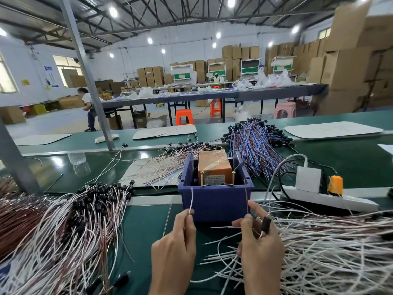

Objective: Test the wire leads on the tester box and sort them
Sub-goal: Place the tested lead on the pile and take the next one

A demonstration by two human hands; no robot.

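Both hands, low at the frame's centre, are working one wire lead: left hand (176, 248) is pinching its white end (191, 199), right hand (259, 243) is pinching its brown end (246, 194) and cradling the black body (266, 224). Each tip is pointing up toward a brass screw (201, 177) on the orange tester box (214, 167), sitting in the blue bin (214, 205) at centre. Best practice, judged: bare tips touching both screws together, fingers staying on insulation.

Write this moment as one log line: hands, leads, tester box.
left hand: pinches white lead | right hand: pinches brown lead | tester box: in blue bin | leads: upright, not yet on screws
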